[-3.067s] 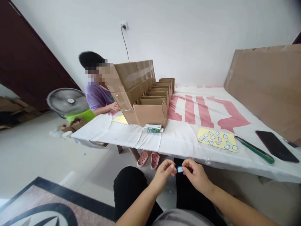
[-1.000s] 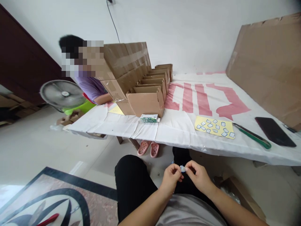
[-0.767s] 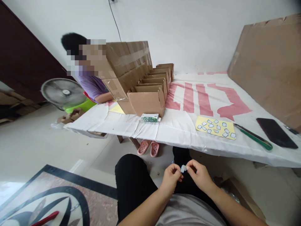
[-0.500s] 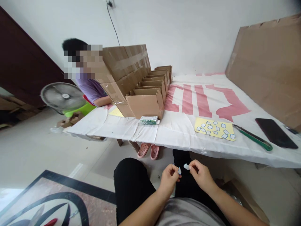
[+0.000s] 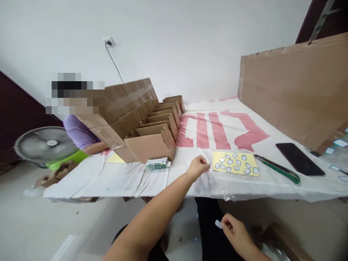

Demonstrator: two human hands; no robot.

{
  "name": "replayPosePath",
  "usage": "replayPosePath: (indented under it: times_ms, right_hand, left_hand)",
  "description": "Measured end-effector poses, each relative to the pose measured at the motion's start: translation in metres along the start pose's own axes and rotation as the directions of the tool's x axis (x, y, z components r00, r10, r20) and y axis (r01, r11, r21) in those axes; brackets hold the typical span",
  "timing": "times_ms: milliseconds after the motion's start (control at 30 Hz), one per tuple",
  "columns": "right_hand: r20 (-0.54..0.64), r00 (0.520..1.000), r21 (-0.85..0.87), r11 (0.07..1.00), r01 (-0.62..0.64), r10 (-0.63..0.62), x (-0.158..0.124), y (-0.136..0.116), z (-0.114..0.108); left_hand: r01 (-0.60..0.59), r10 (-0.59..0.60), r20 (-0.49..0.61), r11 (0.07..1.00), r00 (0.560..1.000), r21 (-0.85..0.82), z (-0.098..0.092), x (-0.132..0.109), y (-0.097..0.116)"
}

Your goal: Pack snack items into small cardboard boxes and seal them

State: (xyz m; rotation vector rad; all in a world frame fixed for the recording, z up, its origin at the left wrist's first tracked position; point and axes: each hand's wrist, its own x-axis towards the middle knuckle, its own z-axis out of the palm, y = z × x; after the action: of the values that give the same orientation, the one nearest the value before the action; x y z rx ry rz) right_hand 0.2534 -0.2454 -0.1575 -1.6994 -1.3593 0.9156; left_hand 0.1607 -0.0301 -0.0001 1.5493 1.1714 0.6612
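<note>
My left hand [image 5: 199, 168] reaches over the table's front part, just left of a yellow card [image 5: 217, 156]. Its fingers are pinched on a small blue-edged piece [image 5: 209, 164], mostly hidden by the fingertips. Several small white pieces with blue borders lie spread over the card. Lower down, above my dark-clothed leg, my right hand [image 5: 234, 231] pinches a small white piece [image 5: 218, 224] between thumb and forefinger. To the right of the card lies a green-handled cutter or tweezer-like tool [image 5: 280, 169], its exact kind unclear.
A black phone [image 5: 300, 158] lies at the right. Open cardboard boxes [image 5: 152, 146] stand in a row at left, a small green-white carton [image 5: 157, 164] before them. A large cardboard sheet [image 5: 288, 98] stands at right. A person in a purple sleeve [image 5: 80, 132] sits beside a fan [image 5: 46, 146].
My left hand has moved from above my lap up and forward to beside the yellow card. My right hand stays low, still pinching the white piece. The camera view has shifted.
</note>
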Motion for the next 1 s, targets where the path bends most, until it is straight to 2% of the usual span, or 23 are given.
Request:
replayPosePath:
  times_ms: [100,200,367,567,767,1000]
  right_hand:
    - [-0.018,1.0,-0.002,1.0,-0.012,0.012,0.002,0.013,0.0]
    - [-0.043,0.999,0.009,1.0,-0.008,0.009,0.005,0.025,-0.002]
    - [-0.039,0.999,0.027,1.0,0.001,0.0,0.007,0.037,-0.005]
    - [-0.03,1.0,0.049,0.999,0.009,-0.007,0.01,0.041,-0.005]
    - [-0.019,1.0,0.052,0.999,-0.006,0.007,0.012,0.041,-0.002]
    - [-0.018,1.0,0.053,0.999,0.008,-0.007,0.011,0.045,0.0]
  left_hand:
    - [-0.021,0.012,0.102,0.996,0.995,0.088,0.017,0.039,0.016]
    - [-0.037,-0.007,0.183,0.972,0.983,0.234,0.031,0.07,0.022]
    - [-0.063,-0.076,0.259,0.87,0.963,0.488,0.049,0.103,0.021]
    - [-0.124,-0.06,0.286,0.803,0.956,0.583,0.05,0.11,0.022]
    - [-0.107,-0.084,0.317,0.835,0.945,0.54,0.043,0.111,0.023]
    - [-0.116,-0.099,0.387,0.86,0.917,0.496,0.047,0.103,0.03]
